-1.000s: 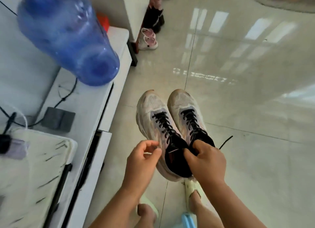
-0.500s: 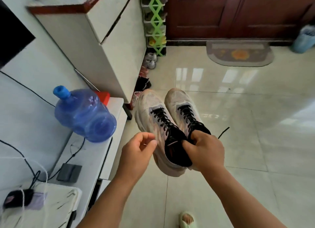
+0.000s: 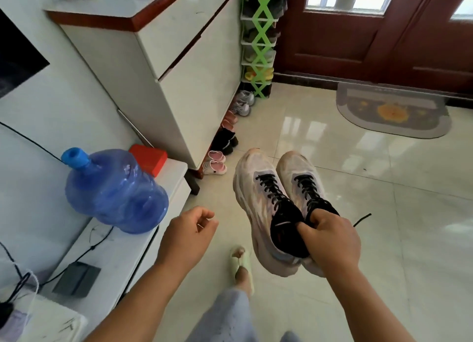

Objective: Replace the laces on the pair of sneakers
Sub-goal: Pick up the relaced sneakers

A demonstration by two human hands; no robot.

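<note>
A pair of pale pink-white sneakers with black laces hangs in the air above the tiled floor, toes pointing away from me. My right hand grips both sneakers at their black collars and carries them. One black lace end sticks out to the right of that hand. My left hand is apart from the sneakers, to their left, fingers loosely curled and holding nothing.
A low white cabinet on the left bears a blue water jug, a red box and a black adapter. Shoes line the tall cabinet's foot; a green shoe rack, door and doormat lie ahead.
My left hand has come off the left sneaker and moved left. The view has tilted up and the right hand has carried the pair to the right.
</note>
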